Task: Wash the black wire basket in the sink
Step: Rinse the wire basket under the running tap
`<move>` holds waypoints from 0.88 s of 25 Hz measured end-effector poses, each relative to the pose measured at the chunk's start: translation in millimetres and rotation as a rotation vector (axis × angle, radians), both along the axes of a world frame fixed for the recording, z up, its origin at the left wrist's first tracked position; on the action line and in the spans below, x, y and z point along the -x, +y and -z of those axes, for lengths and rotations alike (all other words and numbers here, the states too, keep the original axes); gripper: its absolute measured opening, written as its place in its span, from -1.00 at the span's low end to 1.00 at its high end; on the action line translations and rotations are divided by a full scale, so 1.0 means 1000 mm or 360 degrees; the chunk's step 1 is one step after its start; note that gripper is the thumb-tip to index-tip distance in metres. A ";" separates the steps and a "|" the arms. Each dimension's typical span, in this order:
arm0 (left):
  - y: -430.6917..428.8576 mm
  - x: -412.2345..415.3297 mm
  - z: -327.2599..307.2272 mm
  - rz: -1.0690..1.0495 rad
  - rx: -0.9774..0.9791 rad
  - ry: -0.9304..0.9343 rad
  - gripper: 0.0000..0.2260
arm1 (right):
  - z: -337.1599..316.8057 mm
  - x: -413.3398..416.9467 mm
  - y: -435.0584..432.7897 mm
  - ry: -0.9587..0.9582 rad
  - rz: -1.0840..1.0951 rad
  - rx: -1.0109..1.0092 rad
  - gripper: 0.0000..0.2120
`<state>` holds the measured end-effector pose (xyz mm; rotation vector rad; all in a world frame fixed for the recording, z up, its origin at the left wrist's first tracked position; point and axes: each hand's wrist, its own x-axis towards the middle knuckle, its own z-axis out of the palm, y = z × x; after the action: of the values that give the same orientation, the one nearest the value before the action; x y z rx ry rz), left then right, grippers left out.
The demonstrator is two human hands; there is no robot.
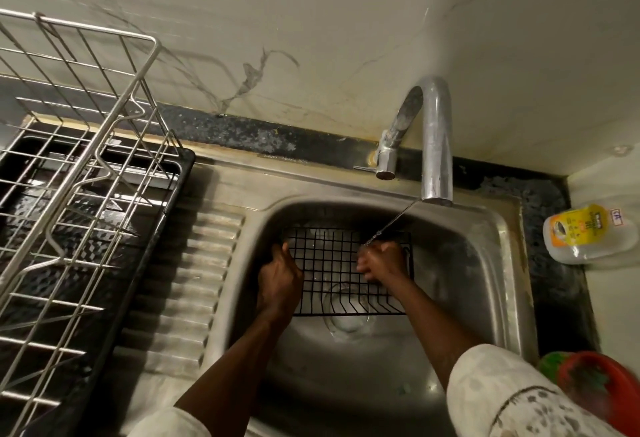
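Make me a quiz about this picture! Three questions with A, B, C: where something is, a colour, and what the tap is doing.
1. Where is the black wire basket? A on a chair; B in the sink; C on the floor.
2. What colour is the label on the bottle right of the sink? A blue; B pink; C yellow.
3. The tap is: A running; B off; C wrapped in cloth.

Answers: 1 B, it sits down inside the steel bowl; 2 C, the label is plainly yellow; 3 A, a thin stream falls from the spout toward the basket.
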<state>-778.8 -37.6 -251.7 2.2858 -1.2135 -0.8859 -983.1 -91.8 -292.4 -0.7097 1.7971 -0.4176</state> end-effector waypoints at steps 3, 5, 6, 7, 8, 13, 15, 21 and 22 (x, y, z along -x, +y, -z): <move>0.000 0.001 -0.005 0.0043 0.0055 0.0019 -0.79 | 0.013 -0.008 -0.001 0.0314 0.0283 0.0330 -0.93; 0.001 0.000 -0.006 -0.0006 0.0069 0.0076 -0.77 | 0.011 -0.010 0.008 0.0366 0.0210 0.0157 -0.88; 0.001 0.000 -0.004 -0.0022 0.0063 0.0088 -0.76 | 0.009 -0.009 0.013 0.0352 0.0092 0.0021 -0.85; 0.002 -0.001 -0.001 -0.0020 0.0061 0.0088 -0.75 | 0.006 -0.008 0.018 0.0328 -0.0089 -0.0112 -0.83; 0.001 0.000 -0.001 -0.0017 0.0059 0.0095 -0.73 | 0.004 -0.006 0.021 0.0310 -0.0289 -0.0217 -0.83; -0.007 -0.003 0.006 0.0109 0.0015 -0.0037 -0.70 | -0.011 0.007 0.016 -0.0057 -0.0662 -0.0493 -0.66; -0.013 -0.007 0.015 0.0324 -0.0054 -0.0122 -0.73 | -0.028 0.014 0.018 -0.0192 -0.0898 -0.0418 -0.45; -0.034 -0.008 -0.009 0.0485 -0.0221 -0.0085 -0.81 | -0.078 0.019 0.027 -0.0327 -0.1400 -0.0229 -0.39; -0.039 -0.007 -0.015 0.0411 -0.0289 -0.0047 -0.80 | -0.086 0.022 0.025 -0.0324 -0.1394 -0.0165 -0.46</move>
<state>-771.9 -76.7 -236.5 2.3217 -1.5225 -1.0975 -1005.3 -67.1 -206.8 -1.2360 1.1559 0.1872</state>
